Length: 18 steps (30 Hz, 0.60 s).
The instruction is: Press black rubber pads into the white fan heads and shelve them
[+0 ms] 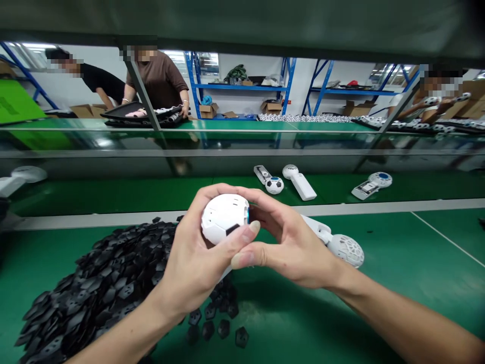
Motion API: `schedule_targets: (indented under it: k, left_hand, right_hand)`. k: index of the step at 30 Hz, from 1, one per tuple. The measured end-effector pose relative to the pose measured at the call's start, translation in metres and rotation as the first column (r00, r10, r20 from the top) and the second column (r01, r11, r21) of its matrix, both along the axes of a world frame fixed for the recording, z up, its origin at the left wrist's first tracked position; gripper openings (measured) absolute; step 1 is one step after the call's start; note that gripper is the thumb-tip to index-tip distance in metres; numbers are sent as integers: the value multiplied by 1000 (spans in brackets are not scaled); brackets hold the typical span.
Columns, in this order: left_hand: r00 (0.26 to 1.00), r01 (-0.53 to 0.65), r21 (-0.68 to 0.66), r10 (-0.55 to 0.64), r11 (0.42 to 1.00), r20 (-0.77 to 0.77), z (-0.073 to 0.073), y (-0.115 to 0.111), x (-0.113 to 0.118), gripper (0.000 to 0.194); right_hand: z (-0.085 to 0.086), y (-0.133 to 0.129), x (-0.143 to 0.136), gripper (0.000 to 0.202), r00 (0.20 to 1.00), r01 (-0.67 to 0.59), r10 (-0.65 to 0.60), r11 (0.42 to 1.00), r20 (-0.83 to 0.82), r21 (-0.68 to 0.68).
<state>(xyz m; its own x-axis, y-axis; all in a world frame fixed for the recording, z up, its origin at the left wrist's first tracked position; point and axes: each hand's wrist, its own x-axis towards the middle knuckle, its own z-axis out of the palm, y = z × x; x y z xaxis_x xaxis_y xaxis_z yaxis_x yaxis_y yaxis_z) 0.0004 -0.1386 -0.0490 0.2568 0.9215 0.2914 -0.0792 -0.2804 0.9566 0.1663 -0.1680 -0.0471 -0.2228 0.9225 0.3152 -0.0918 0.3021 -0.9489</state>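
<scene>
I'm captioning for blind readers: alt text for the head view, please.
A person's left hand and right hand cup a round white device over a green table, beside a heap of black pentagonal pieces; similar devices lie beyond; people work opposite.

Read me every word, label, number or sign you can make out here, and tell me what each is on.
No text can be read.
Green panel, far left: dark marks, too blurred.
Small red patch by the far shelving: too small.
White ball in the hands: no lettering visible.
</scene>
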Motion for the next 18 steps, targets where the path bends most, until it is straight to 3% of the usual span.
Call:
schedule_targets:
  k: [4, 6, 8, 10, 13, 18]
  left_hand:
    - [985, -28, 6, 26, 1000, 169, 12, 16, -5, 46]
    - [946, -57, -29, 63, 998, 319, 22, 26, -10, 37]
    - [902, -96, -62, 113, 993, 416, 32, 36, -17, 25]
    - [875, -134, -80, 155, 988, 458, 38, 43, -23, 16]
    - [853, -144, -144, 196, 979, 484, 39, 49, -26, 17]
    - [805, -111, -235, 226, 966, 548, 32, 53, -21, 30]
  right_hand:
    - [-5, 19, 8, 44, 996, 78, -84, 989, 42, 126]
    - [-18, 32, 14, 27, 943, 126, -173, 976, 283, 178]
    - [-35, 44, 17, 15, 723, 113, -239, 966, 648, 231]
    - [-52, 51, 17, 15, 504, 44, -247, 964, 828, 261]
    - [-68, 56, 11, 18, 383, -43, -250, 957, 889, 287]
    - [-77, 61, 0, 15, 188, -215, -276, 925, 943, 314]
